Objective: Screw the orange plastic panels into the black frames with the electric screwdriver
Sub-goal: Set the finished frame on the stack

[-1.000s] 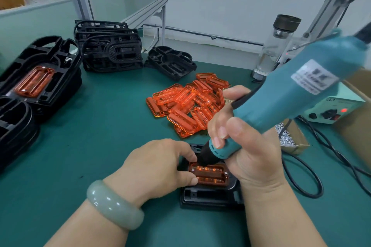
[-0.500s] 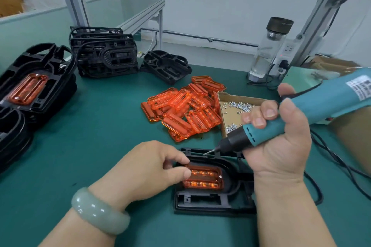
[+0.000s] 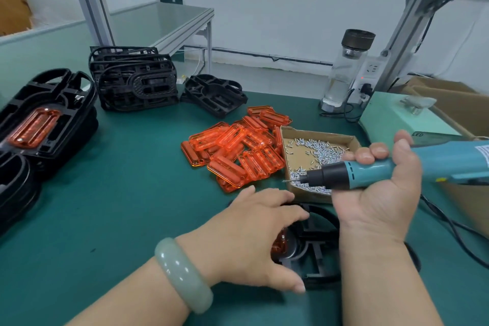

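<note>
While the right hand (image 3: 378,193) wraps its fingers round the teal barrel of the electric screwdriver (image 3: 434,161), the tool lies almost level, palm turned up beneath it. Its bit (image 3: 289,181) points toward the left hand's side and hangs at the near-left corner of the cardboard box (image 3: 317,132) of screws (image 3: 321,151); whether it touches them cannot be told.

Below and between both wrists, the left hand (image 3: 254,233) is spread wide and rests flat on the black frame (image 3: 315,254), fingers reaching its far rim and thumb at its near edge. Only a sliver of the orange panel (image 3: 281,245) seated in that frame shows, under the palm.

Just beyond the left fingertips lie the loose orange panels (image 3: 238,148), their pile touching the box's left wall. Left of the left hand, the green mat (image 3: 119,193) runs bare and broad as far as the stacked frames (image 3: 39,124) at the picture's left edge. Right of the right wrist, a black cable (image 3: 449,227) lies curved on the mat, narrowing the free space there.
</note>
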### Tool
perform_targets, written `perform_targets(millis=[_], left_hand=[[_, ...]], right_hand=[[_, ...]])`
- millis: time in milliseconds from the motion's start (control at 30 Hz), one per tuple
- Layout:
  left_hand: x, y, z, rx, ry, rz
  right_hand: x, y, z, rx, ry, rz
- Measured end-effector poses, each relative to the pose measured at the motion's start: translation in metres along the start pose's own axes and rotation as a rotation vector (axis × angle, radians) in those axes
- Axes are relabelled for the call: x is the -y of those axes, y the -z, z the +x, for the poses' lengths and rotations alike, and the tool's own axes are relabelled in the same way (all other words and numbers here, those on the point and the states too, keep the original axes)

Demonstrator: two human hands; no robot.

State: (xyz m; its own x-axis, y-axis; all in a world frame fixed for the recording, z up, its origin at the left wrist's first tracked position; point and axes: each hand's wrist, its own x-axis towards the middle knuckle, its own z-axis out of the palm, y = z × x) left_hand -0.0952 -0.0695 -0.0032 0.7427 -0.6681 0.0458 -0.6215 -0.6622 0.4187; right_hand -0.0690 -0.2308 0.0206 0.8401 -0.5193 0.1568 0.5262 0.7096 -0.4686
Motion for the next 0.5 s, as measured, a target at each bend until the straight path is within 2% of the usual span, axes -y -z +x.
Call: perform_targets(millis=[267, 400, 500], left_hand=[[0.002, -0.001, -0.011, -0.125, -0.032, -0.020], [0.016, 0.014, -0.033, -0.262, 0.068, -0.024], [0.033, 0.031, -0.052, -0.373, 0.210, -0.039]], right_hand=[[0.000, -0.002, -0.001, -0.043, -0.012, 0.033], [0.003, -0.002, 0.000, -0.043, 0.007, 0.054], [0.001, -0.001, -0.001, -0.046, 0.005, 0.053]])
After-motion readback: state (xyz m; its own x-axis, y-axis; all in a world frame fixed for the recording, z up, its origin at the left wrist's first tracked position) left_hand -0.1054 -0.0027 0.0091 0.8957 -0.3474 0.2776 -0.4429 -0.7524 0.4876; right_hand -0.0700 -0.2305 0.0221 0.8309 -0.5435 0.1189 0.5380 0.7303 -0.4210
